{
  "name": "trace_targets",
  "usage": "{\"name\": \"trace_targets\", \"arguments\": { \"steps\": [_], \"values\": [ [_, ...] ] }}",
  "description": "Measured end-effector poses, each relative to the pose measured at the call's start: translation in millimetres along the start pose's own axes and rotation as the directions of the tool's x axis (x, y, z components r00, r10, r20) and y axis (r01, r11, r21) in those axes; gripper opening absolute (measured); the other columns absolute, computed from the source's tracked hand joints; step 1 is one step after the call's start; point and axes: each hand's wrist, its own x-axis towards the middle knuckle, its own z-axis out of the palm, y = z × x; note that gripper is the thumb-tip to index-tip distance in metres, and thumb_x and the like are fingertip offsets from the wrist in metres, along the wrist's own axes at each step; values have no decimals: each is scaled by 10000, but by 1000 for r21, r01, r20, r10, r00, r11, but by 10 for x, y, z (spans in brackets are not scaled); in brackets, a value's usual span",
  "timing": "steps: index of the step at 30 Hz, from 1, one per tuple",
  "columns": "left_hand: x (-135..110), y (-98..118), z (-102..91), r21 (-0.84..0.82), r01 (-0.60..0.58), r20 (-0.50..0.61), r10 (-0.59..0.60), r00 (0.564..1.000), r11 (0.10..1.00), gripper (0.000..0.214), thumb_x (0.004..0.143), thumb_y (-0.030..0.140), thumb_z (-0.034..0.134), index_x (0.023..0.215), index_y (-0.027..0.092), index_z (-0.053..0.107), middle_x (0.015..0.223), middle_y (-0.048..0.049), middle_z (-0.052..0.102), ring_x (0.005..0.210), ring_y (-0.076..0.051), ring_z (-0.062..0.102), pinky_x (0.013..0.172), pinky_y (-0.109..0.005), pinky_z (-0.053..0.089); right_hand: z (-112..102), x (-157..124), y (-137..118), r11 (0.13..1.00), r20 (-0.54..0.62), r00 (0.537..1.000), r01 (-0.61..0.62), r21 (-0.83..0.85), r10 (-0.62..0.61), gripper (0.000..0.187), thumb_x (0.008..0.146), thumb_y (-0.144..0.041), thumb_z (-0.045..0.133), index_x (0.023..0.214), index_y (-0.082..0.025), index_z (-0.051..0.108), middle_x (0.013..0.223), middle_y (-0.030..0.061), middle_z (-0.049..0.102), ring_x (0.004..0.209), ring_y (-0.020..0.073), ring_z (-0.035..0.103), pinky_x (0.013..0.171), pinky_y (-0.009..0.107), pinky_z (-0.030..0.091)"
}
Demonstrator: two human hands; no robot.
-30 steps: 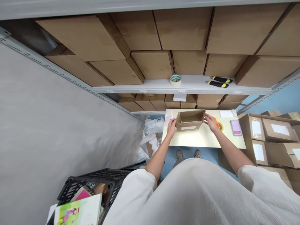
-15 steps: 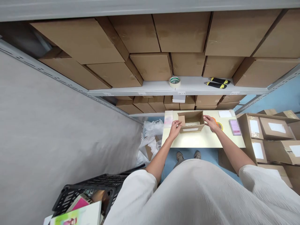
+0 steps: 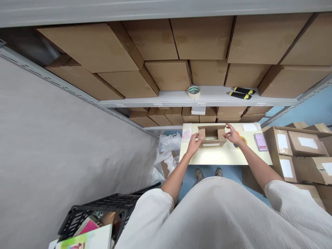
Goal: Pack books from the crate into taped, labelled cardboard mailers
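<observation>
A small open cardboard box (image 3: 212, 141) stands on the pale yellow table (image 3: 207, 157), a white label on its near side. Both of its short end flaps are folded inward. My left hand (image 3: 193, 144) grips the left end, with thumb and fingers at the corner. At the right end, my right hand (image 3: 233, 135) has its fingers on the flap and the upper edge. Partly behind that hand lie a yellow tape roll (image 3: 243, 140) and an orange object (image 3: 238, 134).
A shelf (image 3: 215, 95) full of cardboard boxes spans the far side, holding a tape roll (image 3: 194, 92) and two black-and-yellow cutters (image 3: 241, 93). Labelled boxes (image 3: 308, 140) stack at right. A black crate (image 3: 77, 211) stands lower left; white wrapping (image 3: 168, 147) lies left of the table.
The box's right end flap has come inward, with my right hand moving slightly left along with it. My left hand stays at the left end.
</observation>
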Motion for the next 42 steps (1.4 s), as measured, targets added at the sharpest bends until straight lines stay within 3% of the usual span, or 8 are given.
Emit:
{"name": "trace_targets", "arguments": {
  "steps": [4,10,14,19,25,29,34,42],
  "values": [
    [62,10,25,-9,54,-63,-55,996,999,609,969,409,738,1511,226,532,1392,-154,646,1197,-256,671,985,-385,561,-107,23,23,997,79,994,71,36,-73,688,811,-334,710,1483,-354,564,1568,68,543,960,185,739,946,442,644],
    [178,64,61,148,60,-141,-39,989,987,584,971,443,738,1479,238,535,1441,-143,604,999,-218,694,928,-372,541,-141,-27,-28,991,96,994,-71,115,60,273,890,-393,635,1125,-314,750,1474,41,625,1123,237,714,874,417,669],
    [256,97,80,276,26,-114,6,993,961,459,974,371,734,1390,241,591,1417,-138,604,1000,-254,681,948,-411,533,-72,-55,-24,997,54,998,-25,74,21,286,888,-464,701,1094,-271,750,1406,80,651,1088,236,718,956,454,650],
    [229,187,139,478,-196,3,221,975,856,153,1004,272,655,1147,238,698,1339,-160,634,1283,-366,567,1089,-504,465,5,-101,33,999,19,1000,15,35,-16,331,845,-425,756,1136,-273,709,1366,77,677,1111,245,726,1018,472,621],
    [103,244,364,473,-371,210,306,928,799,249,1038,183,530,1134,266,746,1256,-151,706,1294,-349,579,1155,-538,417,89,-175,61,998,7,1000,7,65,-7,360,862,-424,727,1193,-284,704,1367,85,704,1156,267,719,965,453,634],
    [44,249,470,465,-368,233,290,928,805,250,1049,259,557,1216,253,743,1313,-162,708,1341,-352,583,1216,-545,387,9,-213,270,998,-88,995,-34,45,37,406,884,-428,673,1260,-279,699,1364,88,726,1134,268,735,1015,477,614],
    [-51,245,467,389,-376,234,305,923,841,301,1026,341,633,1306,274,718,1442,-157,666,1464,-366,532,1289,-554,331,-292,-301,750,937,-289,914,-329,-118,284,325,851,-358,629,1127,-230,745,1234,128,776,1115,333,734,1061,553,568],
    [-78,215,463,355,-345,228,277,933,869,372,1009,368,665,1366,271,701,1515,-162,635,1529,-373,488,1340,-574,270,-298,-354,1187,861,-305,880,-443,-249,365,71,805,-334,690,817,-264,686,982,104,734,1093,372,701,1043,616,517]
  ]
}}
